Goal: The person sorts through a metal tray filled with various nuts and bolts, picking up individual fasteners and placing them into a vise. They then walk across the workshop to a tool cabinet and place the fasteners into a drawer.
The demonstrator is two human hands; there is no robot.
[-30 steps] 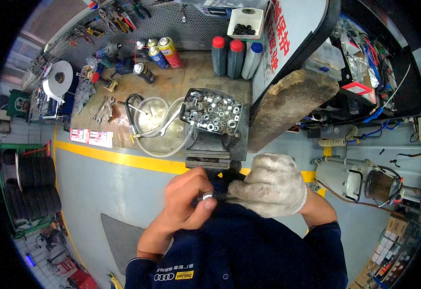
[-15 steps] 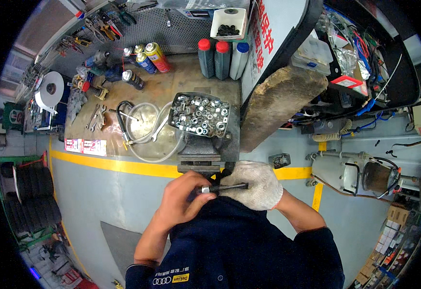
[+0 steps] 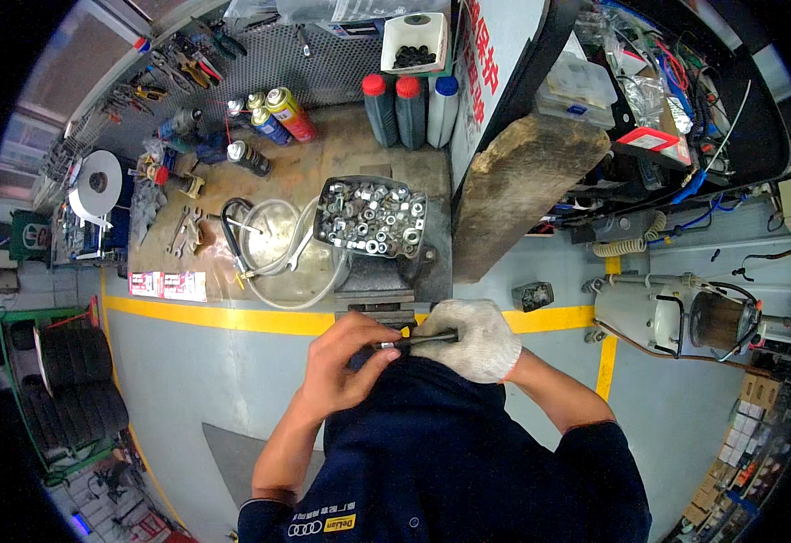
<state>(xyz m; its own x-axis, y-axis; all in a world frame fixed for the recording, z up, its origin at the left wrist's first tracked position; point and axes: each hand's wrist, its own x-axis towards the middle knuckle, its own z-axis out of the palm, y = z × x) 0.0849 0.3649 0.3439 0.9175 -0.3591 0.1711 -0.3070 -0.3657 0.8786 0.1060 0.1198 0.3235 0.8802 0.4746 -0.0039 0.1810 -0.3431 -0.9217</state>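
Note:
Close in front of me, my right hand (image 3: 475, 340), in a whitish knit glove, is closed around a thin dark rod (image 3: 428, 339). The rod lies roughly level and points left. At its left end a small silver nut-like piece (image 3: 387, 345) sits between the thumb and fingers of my bare left hand (image 3: 345, 355). Whether the nut is threaded on the rod cannot be made out. Just beyond both hands is a dark bench vise (image 3: 373, 296). A black tray of nuts (image 3: 370, 217) rests above the vise, filled with many loose silver nuts.
The workbench (image 3: 323, 136) holds a coiled clear hose (image 3: 318, 294), wrenches (image 3: 181, 233), spray cans (image 3: 288, 113) and capped bottles (image 3: 409, 113). A thick wooden board (image 3: 531, 181) leans at the right. A small dark container (image 3: 533, 296) stands beyond my right hand.
Both hands have shifted slightly away from my body. The silver piece now shows less between my left thumb and fingers. My right hand keeps its hold on the rod.

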